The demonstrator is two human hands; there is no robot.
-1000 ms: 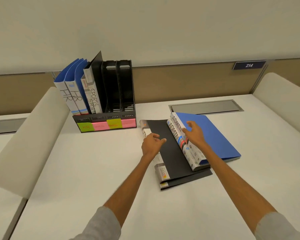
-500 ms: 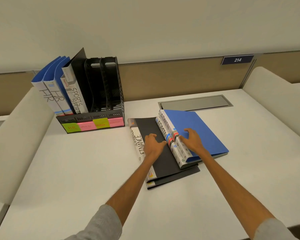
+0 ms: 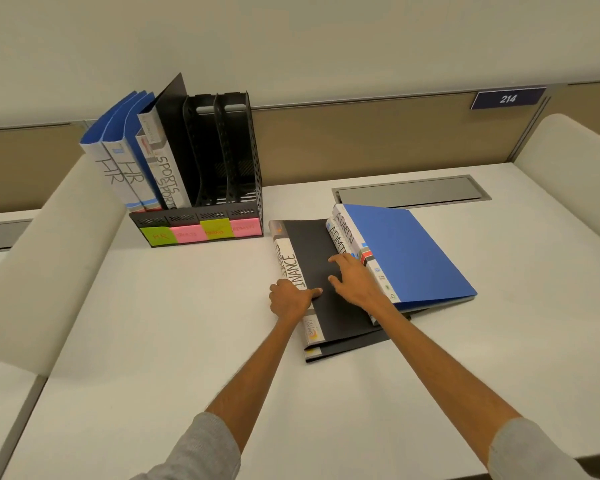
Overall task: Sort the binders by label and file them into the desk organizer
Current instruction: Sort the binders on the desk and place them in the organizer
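Two hands, one black plastic FINANCE binder point(image 3: 309, 251)
left hand point(image 3: 289, 301) is gripping its spine; right hand point(image 3: 355, 280) is resting released on its cover

We see a smooth, matt white surface point(image 3: 187, 323). At ten o'clock, the desk organizer point(image 3: 236, 161) looks like black perforated plastic. The blue binder point(image 3: 406, 258) has a faintly glossy plastic cover, the black binder point(image 3: 312, 251) a matt one. The spine labels point(image 3: 293, 265) look like paper, and the sleeves point(image 3: 205, 448) like grey cloth.
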